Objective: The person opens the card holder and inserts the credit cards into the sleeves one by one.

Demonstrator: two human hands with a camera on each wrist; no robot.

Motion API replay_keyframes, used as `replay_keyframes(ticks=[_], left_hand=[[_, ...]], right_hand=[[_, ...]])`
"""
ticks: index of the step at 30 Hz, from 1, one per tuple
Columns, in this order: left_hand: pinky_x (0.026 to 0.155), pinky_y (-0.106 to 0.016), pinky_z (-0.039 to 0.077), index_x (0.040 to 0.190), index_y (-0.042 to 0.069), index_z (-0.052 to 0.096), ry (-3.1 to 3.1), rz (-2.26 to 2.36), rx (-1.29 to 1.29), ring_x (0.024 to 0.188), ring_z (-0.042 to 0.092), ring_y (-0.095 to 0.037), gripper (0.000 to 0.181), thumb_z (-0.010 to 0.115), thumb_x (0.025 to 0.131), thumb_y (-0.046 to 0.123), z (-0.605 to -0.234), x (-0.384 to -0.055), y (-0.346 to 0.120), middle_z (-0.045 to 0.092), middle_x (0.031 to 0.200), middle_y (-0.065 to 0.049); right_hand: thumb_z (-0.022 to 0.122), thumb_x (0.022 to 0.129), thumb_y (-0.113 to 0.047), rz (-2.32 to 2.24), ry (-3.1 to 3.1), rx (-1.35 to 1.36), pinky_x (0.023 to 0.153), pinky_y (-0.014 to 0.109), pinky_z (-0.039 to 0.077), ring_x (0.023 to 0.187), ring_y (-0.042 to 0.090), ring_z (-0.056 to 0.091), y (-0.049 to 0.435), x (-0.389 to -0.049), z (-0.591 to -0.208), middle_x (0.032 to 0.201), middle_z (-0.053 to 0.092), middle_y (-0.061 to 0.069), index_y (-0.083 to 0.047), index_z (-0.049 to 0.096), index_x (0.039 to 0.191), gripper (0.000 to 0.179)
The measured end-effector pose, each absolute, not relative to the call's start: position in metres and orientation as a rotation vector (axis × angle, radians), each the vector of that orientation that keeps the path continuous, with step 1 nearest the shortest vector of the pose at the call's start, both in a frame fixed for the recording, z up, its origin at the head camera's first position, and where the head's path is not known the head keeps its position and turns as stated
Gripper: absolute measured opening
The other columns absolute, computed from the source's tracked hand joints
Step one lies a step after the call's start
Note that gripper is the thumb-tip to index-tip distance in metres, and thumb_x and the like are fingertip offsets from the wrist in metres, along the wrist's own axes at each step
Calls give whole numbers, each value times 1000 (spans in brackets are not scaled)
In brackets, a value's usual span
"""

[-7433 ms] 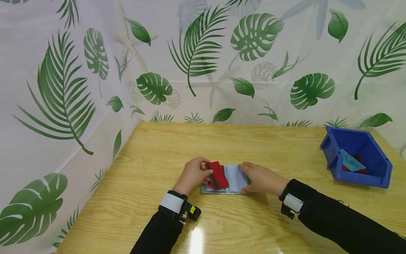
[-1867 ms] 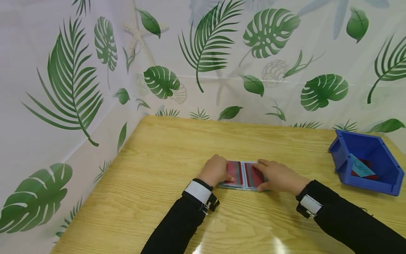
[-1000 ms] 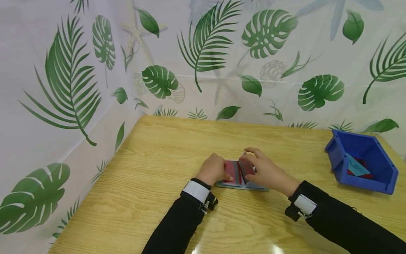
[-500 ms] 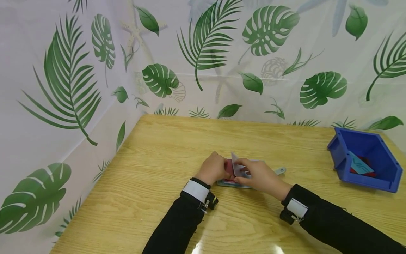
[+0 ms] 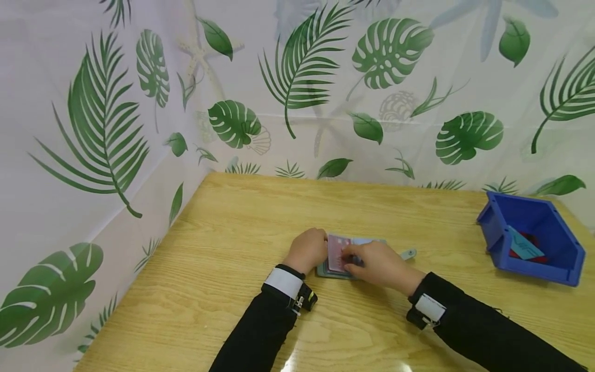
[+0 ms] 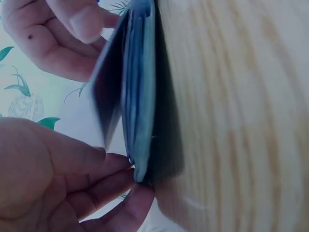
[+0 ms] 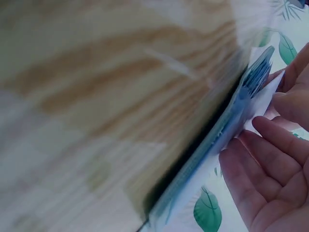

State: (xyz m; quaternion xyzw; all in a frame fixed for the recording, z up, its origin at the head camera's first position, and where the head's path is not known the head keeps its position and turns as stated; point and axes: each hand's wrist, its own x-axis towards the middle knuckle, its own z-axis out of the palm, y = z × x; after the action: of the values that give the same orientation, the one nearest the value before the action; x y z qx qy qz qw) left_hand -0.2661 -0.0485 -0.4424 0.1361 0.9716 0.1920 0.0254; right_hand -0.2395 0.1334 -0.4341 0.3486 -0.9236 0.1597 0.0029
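Black sleeves (image 5: 253,328) are slanting inward. Between them, the left hand (image 5: 307,252) is gripping a card holder (image 6: 146,87) by its edge; the right hand (image 5: 381,263) is resting bent fingers against a pink page (image 5: 335,253), whether pinching I cannot tell. Beyond, right of those fingers, a blue bin (image 5: 499,243) is sitting.

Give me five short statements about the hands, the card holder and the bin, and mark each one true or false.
1. The right hand pinches a sleeve page of the card holder. True.
2. The card holder is snapped closed. False: it is open, its snap strap sticking out to the right.
3. The left hand grips the card holder's left end. True.
4. A teal card lies in the blue bin. True.
5. The blue bin stands left of both hands. False: it stands to their right.
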Motion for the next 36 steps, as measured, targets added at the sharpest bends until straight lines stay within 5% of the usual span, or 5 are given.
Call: replay_keyframes(ticks=[6,14,18,24,36], left_hand=[[70,-31,49,99,5,70,3016,565,422,82,61,-18,18,64,92,21,-445,-265,-48,66,94,-7],[72,-35,52,107,1,63,3051,491,386,86,64,-23,52,78,80,43,-446,-264,-42,64,97,-11],[72,-35,52,116,3,63,3069,434,405,89,63,-23,54,78,80,40,-446,-264,-41,63,100,-11],[66,-32,49,102,9,70,3072,418,457,80,57,-18,35,78,81,36,-444,-264,-43,60,90,-7],[66,-33,51,101,8,72,3037,401,381,81,57,-19,32,76,83,34,-440,-263,-39,60,93,-9]], right_hand=[[65,88,-3,529,-3015,1140,70,34,53,82,17,66,134,-247,-428,96,71,2,-9,73,106,20],[61,86,5,584,-3124,1171,84,42,53,97,26,67,130,-259,-418,97,71,2,-12,73,97,24],[65,83,2,458,-3142,1185,79,39,53,87,21,67,123,-260,-413,90,70,-2,-14,72,91,19],[76,78,-9,307,-3164,1182,65,31,48,66,10,55,112,-263,-404,74,63,-8,-16,69,79,10],[74,82,-12,303,-3118,1234,64,30,46,63,8,52,118,-260,-409,73,62,-9,-17,69,81,7]])
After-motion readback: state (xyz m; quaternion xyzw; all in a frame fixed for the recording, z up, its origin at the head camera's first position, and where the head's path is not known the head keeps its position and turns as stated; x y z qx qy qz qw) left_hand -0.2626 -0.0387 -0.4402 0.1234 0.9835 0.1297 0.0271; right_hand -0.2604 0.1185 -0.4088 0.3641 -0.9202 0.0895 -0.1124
